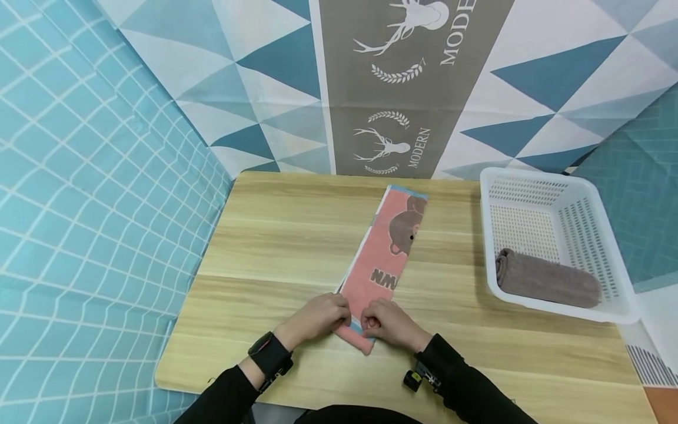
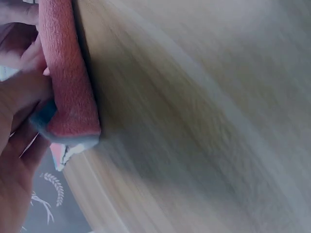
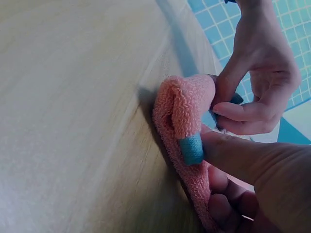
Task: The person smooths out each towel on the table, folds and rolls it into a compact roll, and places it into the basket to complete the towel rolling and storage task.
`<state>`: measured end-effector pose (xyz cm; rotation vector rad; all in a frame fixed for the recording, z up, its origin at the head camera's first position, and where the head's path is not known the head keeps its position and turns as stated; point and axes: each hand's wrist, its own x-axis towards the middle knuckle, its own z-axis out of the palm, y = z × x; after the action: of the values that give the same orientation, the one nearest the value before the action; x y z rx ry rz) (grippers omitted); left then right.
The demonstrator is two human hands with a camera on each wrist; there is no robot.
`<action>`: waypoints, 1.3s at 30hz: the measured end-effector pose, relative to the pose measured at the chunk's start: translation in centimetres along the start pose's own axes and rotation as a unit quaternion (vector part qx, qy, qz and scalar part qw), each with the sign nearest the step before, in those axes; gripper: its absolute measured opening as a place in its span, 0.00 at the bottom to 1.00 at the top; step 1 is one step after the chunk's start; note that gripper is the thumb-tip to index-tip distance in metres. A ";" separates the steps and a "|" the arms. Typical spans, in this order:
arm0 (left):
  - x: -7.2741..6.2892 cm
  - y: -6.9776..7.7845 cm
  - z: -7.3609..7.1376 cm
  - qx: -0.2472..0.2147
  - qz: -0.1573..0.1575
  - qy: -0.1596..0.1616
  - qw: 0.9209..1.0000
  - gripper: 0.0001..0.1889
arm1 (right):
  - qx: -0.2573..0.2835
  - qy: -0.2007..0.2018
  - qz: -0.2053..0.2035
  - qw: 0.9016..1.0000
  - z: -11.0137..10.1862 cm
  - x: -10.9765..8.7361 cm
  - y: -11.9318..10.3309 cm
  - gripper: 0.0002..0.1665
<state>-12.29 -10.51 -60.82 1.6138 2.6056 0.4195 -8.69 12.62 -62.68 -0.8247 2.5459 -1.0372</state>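
- A pink towel (image 1: pixel 373 253), folded into a long strip, lies on the desk (image 1: pixel 275 247); it slants from the middle of the far edge towards the near edge.
- The towel's near end is turned over into a thick fold; a blue border shows beside it, and blue also trims the far end.
- A brown bear (image 1: pixel 402 232) figure, partly cut off by the fold, and brown letters (image 1: pixel 383 278) show on its upper face.
- The left hand (image 1: pixel 320 315) pinches the left end of that fold, its fingers curled against the cloth.
- The right hand (image 1: pixel 394 323) grips the right end, narrow and curled, with the thumb on the blue border.
- Black bands circle both wrists, below black sleeves.
- A white basket (image 1: pixel 588 229) stands at the desk's far right corner, covering part of the right edge.
- A rolled brown towel (image 1: pixel 548 278) lies inside the basket, along the wall facing the desk's near edge.
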 end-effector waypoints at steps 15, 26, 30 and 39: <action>-1.3 0.2 -0.3 -0.023 0.003 -0.075 0.997 0.13 | -0.054 -0.018 0.044 0.997 0.6 -1.1 -1.9 0.17; -0.6 -0.3 -0.6 -0.031 -0.028 -0.026 0.999 0.02 | -0.166 0.015 0.002 0.986 0.7 -1.2 -3.3 0.13; -0.7 -0.4 -0.6 -0.053 -0.041 -0.023 0.997 0.05 | -0.156 -0.008 0.004 0.988 0.5 -1.4 -3.2 0.11; -0.3 -0.6 -0.3 -0.069 -0.065 -0.012 0.995 0.07 | -0.169 0.009 0.033 0.985 0.5 -1.5 -3.2 0.07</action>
<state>-12.70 -11.11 -60.75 1.3904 2.5815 0.5538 -5.97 11.38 -60.68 -0.8060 2.7866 -0.6019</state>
